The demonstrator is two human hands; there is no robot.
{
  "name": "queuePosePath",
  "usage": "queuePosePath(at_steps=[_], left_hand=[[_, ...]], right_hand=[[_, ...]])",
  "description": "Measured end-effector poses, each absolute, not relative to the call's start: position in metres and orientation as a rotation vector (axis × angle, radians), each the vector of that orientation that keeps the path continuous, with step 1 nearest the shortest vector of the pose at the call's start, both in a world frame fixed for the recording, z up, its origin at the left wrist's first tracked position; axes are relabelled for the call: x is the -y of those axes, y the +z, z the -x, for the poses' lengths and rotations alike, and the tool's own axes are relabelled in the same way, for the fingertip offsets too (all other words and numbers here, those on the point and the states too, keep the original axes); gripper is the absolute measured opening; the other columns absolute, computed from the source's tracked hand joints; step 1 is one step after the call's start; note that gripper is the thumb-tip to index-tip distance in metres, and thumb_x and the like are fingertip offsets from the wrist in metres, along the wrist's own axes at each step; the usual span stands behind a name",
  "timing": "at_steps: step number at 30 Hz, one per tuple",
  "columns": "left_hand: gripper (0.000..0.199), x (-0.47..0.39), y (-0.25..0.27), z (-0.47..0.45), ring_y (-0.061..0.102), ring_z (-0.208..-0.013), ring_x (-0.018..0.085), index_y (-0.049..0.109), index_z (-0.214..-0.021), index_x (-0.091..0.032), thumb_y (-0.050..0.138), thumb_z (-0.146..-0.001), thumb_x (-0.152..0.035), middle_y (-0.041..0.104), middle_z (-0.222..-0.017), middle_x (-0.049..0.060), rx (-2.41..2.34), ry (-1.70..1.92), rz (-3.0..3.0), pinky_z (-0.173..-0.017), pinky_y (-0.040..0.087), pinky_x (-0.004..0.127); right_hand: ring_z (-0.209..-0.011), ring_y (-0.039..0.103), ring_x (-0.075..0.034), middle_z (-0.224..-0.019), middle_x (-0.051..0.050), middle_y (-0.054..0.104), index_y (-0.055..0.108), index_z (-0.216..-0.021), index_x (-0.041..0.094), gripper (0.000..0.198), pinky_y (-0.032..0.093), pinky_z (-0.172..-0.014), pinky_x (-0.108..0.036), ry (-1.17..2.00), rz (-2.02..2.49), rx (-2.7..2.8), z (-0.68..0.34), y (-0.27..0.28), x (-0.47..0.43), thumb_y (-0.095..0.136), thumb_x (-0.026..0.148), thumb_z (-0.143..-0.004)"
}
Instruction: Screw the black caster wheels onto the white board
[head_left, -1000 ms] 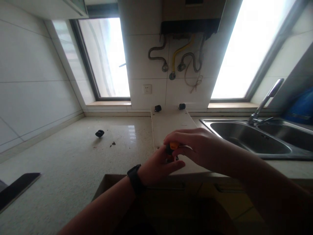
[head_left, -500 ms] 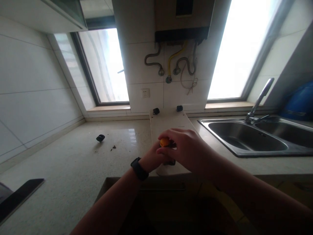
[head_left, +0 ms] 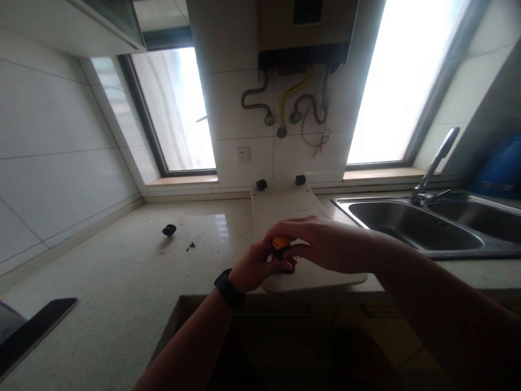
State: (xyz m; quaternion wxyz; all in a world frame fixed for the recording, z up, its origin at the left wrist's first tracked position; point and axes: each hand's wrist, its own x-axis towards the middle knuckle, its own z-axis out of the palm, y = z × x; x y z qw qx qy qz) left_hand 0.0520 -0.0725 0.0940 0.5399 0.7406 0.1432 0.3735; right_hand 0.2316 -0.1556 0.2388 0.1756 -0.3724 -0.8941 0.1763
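My right hand [head_left: 321, 241] is closed around the orange-and-black handle of what looks like a screwdriver [head_left: 280, 243], seen end-on from above; its shaft is hidden. Just below, my left hand [head_left: 254, 266], with a dark watch on the wrist, curls its fingers round a black caster [head_left: 290, 269] that is mostly covered. Both hands are over the near end of a pale board [head_left: 325, 278] lying on the counter. At the board's far corners stand two black casters [head_left: 261, 184]. A loose black caster [head_left: 169, 230] lies on the counter to the left.
Small dark bits, perhaps screws [head_left: 191, 246], lie near the loose caster. A double steel sink [head_left: 407, 225] with a tap [head_left: 433, 165] is at the right. At the lower left is a dark flat strip [head_left: 40, 328]. The counter's front edge runs close before me.
My right hand has turned at the wrist and its forearm has swung right and up, uncovering the board's near right corner. More of the handle's black part shows.
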Motion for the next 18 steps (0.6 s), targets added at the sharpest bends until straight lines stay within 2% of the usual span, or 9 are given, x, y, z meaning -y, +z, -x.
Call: queuePosePath(at_steps=[4,8,12,18], left_hand=[[0.061,0.059,0.085,-0.042,0.062,-0.117,0.031,0.071,-0.120,-0.019,0.093,-0.066,-0.040,0.070,-0.124,0.011,-0.334,0.804,-1.928,-0.104,0.047,0.047],[0.072,0.056,0.083,-0.038,0.058,-0.125,0.032,0.068,-0.128,-0.021,0.096,-0.063,-0.036,0.066,-0.133,0.012,-0.357,0.764,-2.025,-0.109,0.043,0.048],[0.061,0.062,0.081,-0.039,0.059,-0.120,0.029,0.069,-0.127,-0.020,0.091,-0.072,-0.033,0.063,-0.134,0.013,-0.442,0.728,-2.117,-0.104,0.047,0.045],[0.039,0.066,0.070,-0.044,0.056,-0.125,0.027,0.070,-0.122,-0.022,0.078,-0.084,-0.019,0.058,-0.136,0.012,-0.555,1.011,-2.137,-0.110,0.043,0.045]], right_hand=[[-0.095,0.066,-0.015,-0.107,-0.003,0.073,0.065,-0.118,0.023,0.024,0.047,-0.082,-0.028,0.505,1.024,2.523,-0.235,0.240,0.158,0.057,0.017,-0.096],[-0.096,0.065,-0.016,-0.109,-0.003,0.073,0.064,-0.119,0.023,0.022,0.046,-0.083,-0.029,0.481,1.063,2.510,-0.240,0.242,0.159,0.057,0.022,-0.098],[-0.097,0.065,-0.017,-0.111,-0.003,0.072,0.064,-0.122,0.024,0.024,0.046,-0.083,-0.030,0.441,1.101,2.505,-0.245,0.243,0.159,0.058,0.022,-0.098],[-0.102,0.064,-0.014,-0.114,-0.002,0.071,0.062,-0.123,0.024,0.027,0.046,-0.088,-0.027,0.388,0.965,2.525,-0.250,0.247,0.166,0.054,0.015,-0.099]])
